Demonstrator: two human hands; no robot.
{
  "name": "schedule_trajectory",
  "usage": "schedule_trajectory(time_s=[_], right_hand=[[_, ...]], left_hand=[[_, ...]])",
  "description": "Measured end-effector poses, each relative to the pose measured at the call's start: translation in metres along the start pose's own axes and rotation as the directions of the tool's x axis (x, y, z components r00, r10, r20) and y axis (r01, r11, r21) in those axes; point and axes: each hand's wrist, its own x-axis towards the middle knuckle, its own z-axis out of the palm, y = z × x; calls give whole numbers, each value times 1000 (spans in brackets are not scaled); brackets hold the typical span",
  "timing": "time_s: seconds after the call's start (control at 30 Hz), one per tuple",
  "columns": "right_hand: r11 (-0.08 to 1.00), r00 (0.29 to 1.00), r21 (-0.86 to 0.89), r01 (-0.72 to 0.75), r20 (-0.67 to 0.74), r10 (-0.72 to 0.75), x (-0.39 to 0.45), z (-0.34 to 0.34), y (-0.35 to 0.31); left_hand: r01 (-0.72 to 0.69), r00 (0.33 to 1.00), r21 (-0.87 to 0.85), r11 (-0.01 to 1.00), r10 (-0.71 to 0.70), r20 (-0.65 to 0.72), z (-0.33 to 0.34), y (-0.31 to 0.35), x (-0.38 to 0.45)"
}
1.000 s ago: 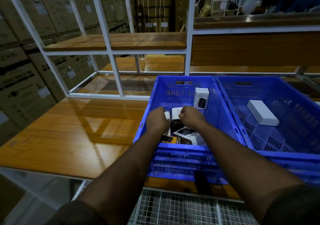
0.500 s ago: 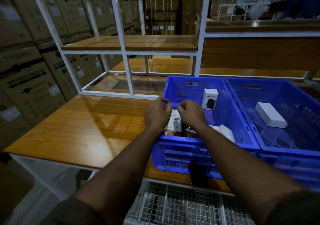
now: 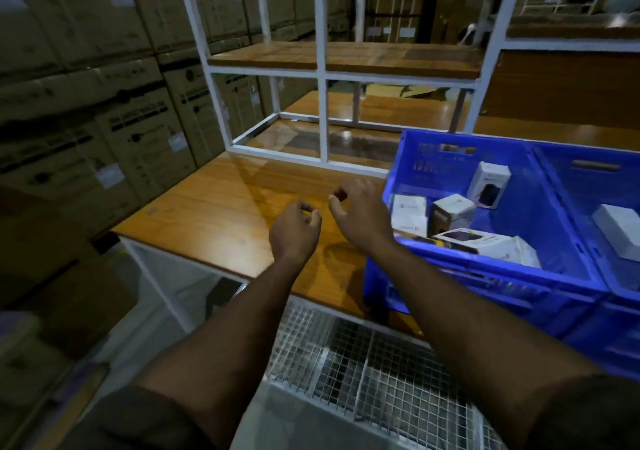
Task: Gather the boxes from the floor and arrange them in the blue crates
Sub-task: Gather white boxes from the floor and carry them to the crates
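Note:
Two blue crates stand side by side on the wooden table at the right. The near crate (image 3: 460, 273) holds several small white boxes: one upright box (image 3: 489, 184) against its far wall, a cube box (image 3: 452, 211), a flat box (image 3: 408, 213) and a windowed box (image 3: 478, 240) near the front. The right crate (image 3: 620, 287) holds a white box (image 3: 620, 230). My left hand (image 3: 294, 230) and my right hand (image 3: 360, 216) hover over the table just left of the near crate, fingers loosely curled, holding nothing.
The wooden table (image 3: 221, 214) stretches left of the crates. A white metal shelf frame (image 3: 323, 103) stands on its back part. Stacked cardboard cartons (image 3: 86, 114) fill the left side. A wire mesh shelf (image 3: 363, 363) lies below the table's front edge.
Both hands have come out of the near crate and moved left over the bare table. The boxes they handled now lie in the crate. The view has swung left.

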Motion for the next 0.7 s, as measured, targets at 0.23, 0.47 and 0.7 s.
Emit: schedule_trajectory(time_s=[0.23, 0.47, 0.7], right_hand=[[991, 967, 52, 125, 219, -133, -44, 64, -52], [979, 807, 177, 100, 561, -184, -113, 107, -73], [941, 621, 317, 119, 716, -320, -194, 116, -92]], left_hand=[[180, 983, 13, 984, -180, -26, -41, -76, -47], [448, 886, 65, 892, -432, -168, -70, -128, -127], [723, 666, 19, 691, -689, -287, -86, -150, -253]])
